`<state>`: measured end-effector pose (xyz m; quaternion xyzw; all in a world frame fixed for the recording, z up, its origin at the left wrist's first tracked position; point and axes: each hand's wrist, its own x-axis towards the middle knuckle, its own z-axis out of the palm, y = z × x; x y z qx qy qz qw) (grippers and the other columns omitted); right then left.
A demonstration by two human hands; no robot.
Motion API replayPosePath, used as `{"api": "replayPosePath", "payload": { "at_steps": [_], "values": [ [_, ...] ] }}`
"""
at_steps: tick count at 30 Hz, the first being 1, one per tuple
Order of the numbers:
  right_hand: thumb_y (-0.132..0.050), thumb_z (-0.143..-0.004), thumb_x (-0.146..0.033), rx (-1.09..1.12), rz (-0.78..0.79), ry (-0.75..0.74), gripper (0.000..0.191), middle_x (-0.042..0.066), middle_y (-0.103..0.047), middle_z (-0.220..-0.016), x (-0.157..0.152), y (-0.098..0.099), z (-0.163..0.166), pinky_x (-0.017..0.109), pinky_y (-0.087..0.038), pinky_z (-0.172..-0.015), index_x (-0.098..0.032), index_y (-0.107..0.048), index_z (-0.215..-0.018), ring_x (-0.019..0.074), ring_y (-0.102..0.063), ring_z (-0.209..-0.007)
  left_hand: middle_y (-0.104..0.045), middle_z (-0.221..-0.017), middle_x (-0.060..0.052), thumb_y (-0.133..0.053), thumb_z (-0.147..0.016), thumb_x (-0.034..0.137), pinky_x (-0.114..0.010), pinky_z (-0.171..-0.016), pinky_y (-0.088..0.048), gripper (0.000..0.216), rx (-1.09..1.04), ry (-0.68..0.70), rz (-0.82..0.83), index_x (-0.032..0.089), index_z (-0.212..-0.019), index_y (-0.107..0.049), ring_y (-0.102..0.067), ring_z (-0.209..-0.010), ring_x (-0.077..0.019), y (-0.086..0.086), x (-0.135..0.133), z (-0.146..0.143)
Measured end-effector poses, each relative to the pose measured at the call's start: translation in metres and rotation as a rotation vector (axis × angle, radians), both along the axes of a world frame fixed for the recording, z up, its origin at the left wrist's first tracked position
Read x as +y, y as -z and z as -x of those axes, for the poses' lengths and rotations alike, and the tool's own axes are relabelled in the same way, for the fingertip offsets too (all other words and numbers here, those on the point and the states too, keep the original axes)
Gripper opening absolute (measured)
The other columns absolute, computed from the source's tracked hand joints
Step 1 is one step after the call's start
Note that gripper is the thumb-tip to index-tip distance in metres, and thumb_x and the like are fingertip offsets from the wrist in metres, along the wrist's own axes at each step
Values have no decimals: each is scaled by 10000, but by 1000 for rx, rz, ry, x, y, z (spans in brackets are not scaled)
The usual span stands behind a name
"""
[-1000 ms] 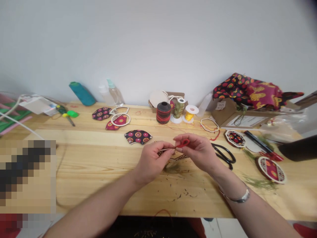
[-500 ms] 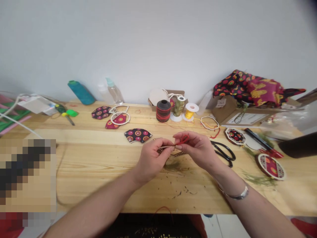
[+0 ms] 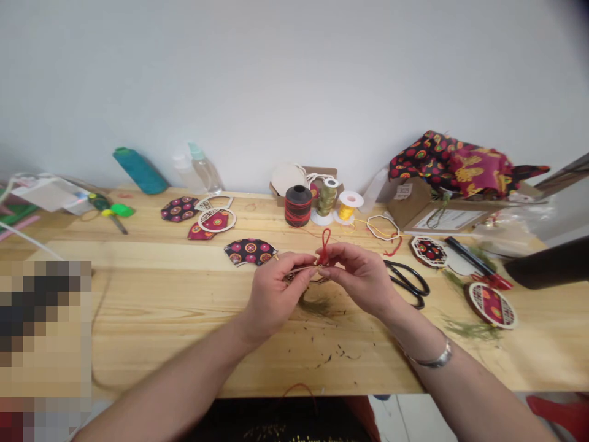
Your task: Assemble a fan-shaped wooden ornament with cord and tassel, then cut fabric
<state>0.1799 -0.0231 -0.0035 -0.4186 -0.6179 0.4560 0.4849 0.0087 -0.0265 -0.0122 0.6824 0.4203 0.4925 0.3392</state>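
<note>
My left hand (image 3: 278,291) is closed in a pinch on the edge of a small latticed ornament (image 3: 317,280), mostly hidden behind the fingers. A thin red cord loop (image 3: 326,238) stands upright at the ornament's top edge. My right hand (image 3: 359,273) pinches at the base of that cord, its fingertips almost touching the left ones. Below the hands a green thread tassel (image 3: 317,305) hangs close over the table. To the right of my right hand lie black-handled scissors (image 3: 409,282). A fan-shaped patterned fabric piece (image 3: 251,252) rests left of my left hand.
Thread spools, one red-and-black (image 3: 298,205) and one yellow (image 3: 348,207), stand at the back. A fabric-topped cardboard box (image 3: 455,212), a round ornament (image 3: 492,305) and a black marker (image 3: 473,258) are to the right. A teal thread cone (image 3: 140,170) lies back left.
The red loop, earlier bunched between my right fingertips, now stands up above them. My right fingers have shifted down to the loop's base. The view has turned slightly right.
</note>
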Motion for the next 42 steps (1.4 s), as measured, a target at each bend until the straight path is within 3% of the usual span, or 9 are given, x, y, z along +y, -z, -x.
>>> {"api": "replayPosePath", "payload": {
  "at_steps": [6,15,18,23,26,33,42],
  "values": [
    [-700,-750,-203,27,-35,4,198,15,-672,-834,1,3,-1,331,-556,-719,-218,-665,-945,137,-603,-738,-745,-892,-47,-621,-834,154,-268,-753,-554,126,8,20,-97,179,-918,-712,-679,-802,-147,0,1,0],
    [-688,-757,-162,18,-47,17,194,8,-671,-816,-1,3,0,326,-558,-722,-210,-664,-943,136,-620,-744,-749,-892,-39,-613,-840,166,-246,-744,-549,126,9,65,-76,182,-911,-716,-679,-801,-138,-1,2,2],
    [-689,-761,-183,-16,-70,34,192,19,-683,-825,-1,2,0,330,-555,-730,-208,-668,-950,142,-629,-750,-755,-871,-31,-631,-817,160,-245,-739,-556,118,-22,56,-9,184,-885,-724,-685,-789,-141,-2,2,1],
    [-740,-721,-243,-144,-71,102,286,36,-715,-857,3,-6,-5,327,-536,-724,-205,-686,-999,154,-642,-759,-758,-780,-19,-673,-772,208,-232,-648,-568,93,-146,-33,234,179,-841,-728,-689,-684,-139,-7,4,0],
    [-756,-694,-268,-251,-28,166,251,43,-734,-847,6,-10,-9,324,-517,-687,-206,-714,-934,165,-648,-739,-745,-713,-16,-695,-754,250,-228,-605,-558,123,-203,-80,313,172,-842,-727,-666,-617,-129,-8,8,2],
    [-696,-725,-273,-261,23,188,78,14,-727,-700,8,-9,-10,286,-474,-589,-207,-724,-755,137,-594,-596,-752,-774,-42,-715,-748,283,-245,-654,-559,182,-319,-67,370,159,-881,-724,-652,-646,-122,-4,13,5],
    [-680,-726,-273,-212,60,194,80,14,-722,-694,8,-8,-10,290,-493,-613,-198,-707,-734,146,-618,-620,-745,-833,-57,-664,-797,256,-263,-695,-545,187,-400,12,372,156,-946,-720,-640,-682,-123,0,11,6]
  ]
}}
